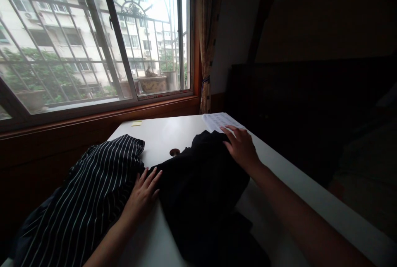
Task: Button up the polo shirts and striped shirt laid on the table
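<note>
A black garment (204,184) lies spread and rumpled on the white table (167,128); its exact kind is too dark to make out. My left hand (145,190) rests with fingers stretched and apart on the garment's upper left corner, beside a black cloth with white stripes (99,176). At the upper right edge of the black garment, my right hand (240,145) lies with its fingers spread over the fabric. The striped cloth is heaped along the left side of the table and hangs over the edge.
Printed paper sheets (221,121) lie at the far right corner, partly behind my right hand. A yellow note (137,123) sits near the far left corner. Beyond the black garment is a round brown-rimmed hole (174,151). A window (149,43) and tied curtain (207,51) stand behind.
</note>
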{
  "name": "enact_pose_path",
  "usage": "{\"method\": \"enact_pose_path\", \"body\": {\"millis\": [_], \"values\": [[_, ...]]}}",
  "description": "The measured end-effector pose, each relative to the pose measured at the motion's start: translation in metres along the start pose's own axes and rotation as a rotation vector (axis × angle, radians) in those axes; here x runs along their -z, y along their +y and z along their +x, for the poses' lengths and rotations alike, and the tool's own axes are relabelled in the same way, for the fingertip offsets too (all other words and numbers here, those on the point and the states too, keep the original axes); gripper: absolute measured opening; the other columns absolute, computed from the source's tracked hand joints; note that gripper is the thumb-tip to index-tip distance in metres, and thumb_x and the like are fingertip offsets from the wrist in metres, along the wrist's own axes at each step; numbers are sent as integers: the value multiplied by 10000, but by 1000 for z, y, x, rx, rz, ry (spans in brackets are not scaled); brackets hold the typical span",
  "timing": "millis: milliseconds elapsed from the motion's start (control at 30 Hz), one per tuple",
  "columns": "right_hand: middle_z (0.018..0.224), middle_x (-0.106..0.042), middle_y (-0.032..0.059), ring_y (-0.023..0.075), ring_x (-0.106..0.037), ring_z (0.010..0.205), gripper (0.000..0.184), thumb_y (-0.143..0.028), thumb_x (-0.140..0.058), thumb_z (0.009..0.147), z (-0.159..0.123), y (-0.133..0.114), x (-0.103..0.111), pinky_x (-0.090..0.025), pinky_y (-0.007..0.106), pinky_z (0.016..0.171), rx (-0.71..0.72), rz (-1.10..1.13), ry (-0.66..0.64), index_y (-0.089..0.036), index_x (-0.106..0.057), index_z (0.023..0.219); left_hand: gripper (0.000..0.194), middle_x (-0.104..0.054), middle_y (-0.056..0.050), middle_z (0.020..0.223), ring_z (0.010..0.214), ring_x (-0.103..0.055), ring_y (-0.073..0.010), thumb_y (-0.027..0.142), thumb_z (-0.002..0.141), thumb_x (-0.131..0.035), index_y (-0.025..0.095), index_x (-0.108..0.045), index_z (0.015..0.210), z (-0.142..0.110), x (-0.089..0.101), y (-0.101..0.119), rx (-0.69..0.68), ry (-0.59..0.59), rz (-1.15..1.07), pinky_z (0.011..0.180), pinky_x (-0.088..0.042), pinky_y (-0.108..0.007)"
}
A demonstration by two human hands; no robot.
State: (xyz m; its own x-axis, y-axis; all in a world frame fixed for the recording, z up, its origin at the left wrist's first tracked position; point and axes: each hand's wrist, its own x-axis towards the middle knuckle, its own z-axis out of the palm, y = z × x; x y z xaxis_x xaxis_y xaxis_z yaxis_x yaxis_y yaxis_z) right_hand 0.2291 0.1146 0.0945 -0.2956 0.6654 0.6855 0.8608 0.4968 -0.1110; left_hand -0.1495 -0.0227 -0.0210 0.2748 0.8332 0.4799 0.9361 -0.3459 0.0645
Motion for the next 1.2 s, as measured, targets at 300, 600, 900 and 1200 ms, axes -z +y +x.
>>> {"method": "enact_pose_path", "body": {"millis": [300,600,900,1200], "values": [[1083,-678,27,230,-629,995,305,-400,-731,819,-74,-41,30,-492,356,899,188,753,-834,-289,-710,1102,228,-661,-48,1135,1200,-516,-243,345,946,-596,283,-625,1163,5,43,58,-327,-214,-463,999,-479,-407],[959,-671,28,193,-632,919,144,-302,-749,810,-117,-41,37,-505,297,812,104,896,-887,-252,-770,944,108,-666,-37,907,869,-585,-203,232,927,-607,253,-660,1018,1,24,120,-547,-264,-390,786,-479,-326],[840,-599,25,164,-580,729,212,-406,-645,893,-99,7,75,-478,276,635,-269,951,-347,-214,-697,819,236,-631,-72,981,822,-600,-163,235,1007,-437,205,-670,1029,25,95,32,-114,-157,-603,705,-473,-242],[916,-672,61,270,-625,916,316,-521,-706,791,-136,53,82,-527,391,852,-598,1092,-205,-215,-710,869,245,-646,-88,1080,944,-625,-207,277,980,-480,202,-705,1039,-12,112,-51,14,-347,-701,832,-482,-256]]}}
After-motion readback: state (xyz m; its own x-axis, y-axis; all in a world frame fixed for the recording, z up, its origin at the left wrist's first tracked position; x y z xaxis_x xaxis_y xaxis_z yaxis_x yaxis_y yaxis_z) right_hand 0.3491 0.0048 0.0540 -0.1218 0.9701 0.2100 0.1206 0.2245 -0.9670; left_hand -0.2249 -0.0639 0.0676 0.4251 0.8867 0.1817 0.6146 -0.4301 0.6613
